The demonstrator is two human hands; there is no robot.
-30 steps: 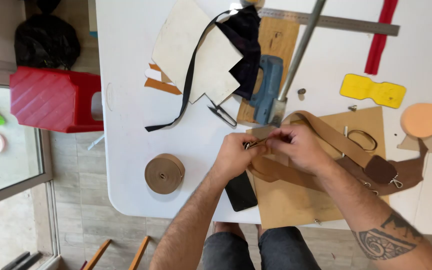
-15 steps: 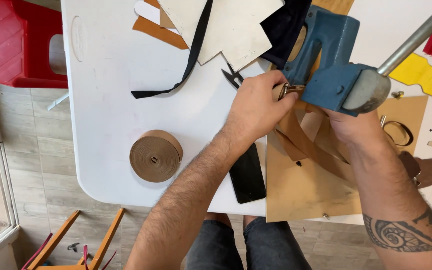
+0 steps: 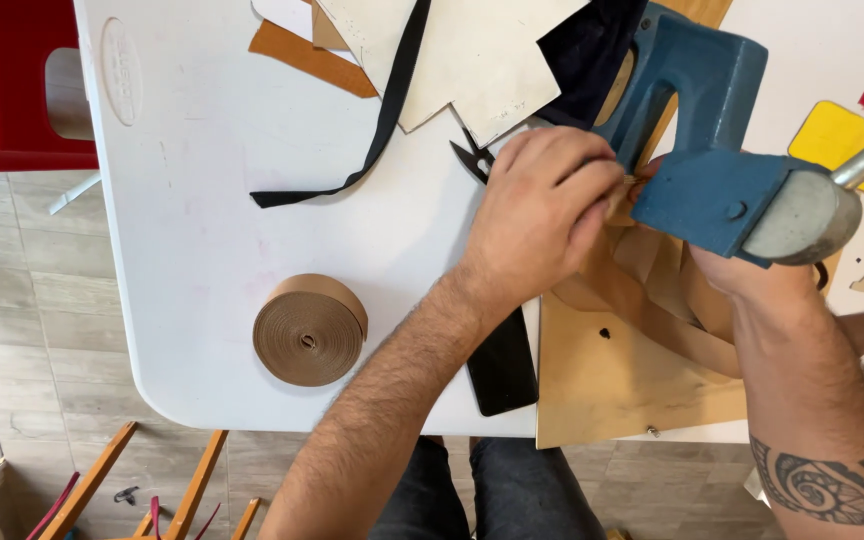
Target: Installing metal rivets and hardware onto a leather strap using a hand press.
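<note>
Tan leather strap (image 3: 652,300) lies under the blue cast-metal hand press (image 3: 717,170) at the white table's (image 3: 202,200) right; I pinch it with my left hand (image 3: 542,205), right hand (image 3: 742,275) mostly hidden, grip unclear.

Bright even daylight, soft shadows, sharp focus, slight edge distortion

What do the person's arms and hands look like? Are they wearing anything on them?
Both arms are bare, with no sleeves, gloves, rings or watch in sight. The left hand and its forearm are hairy. The right hand is mostly hidden behind a blue metal press. The right forearm carries a dark tattoo of bands, curved shapes and small triangles.
</note>
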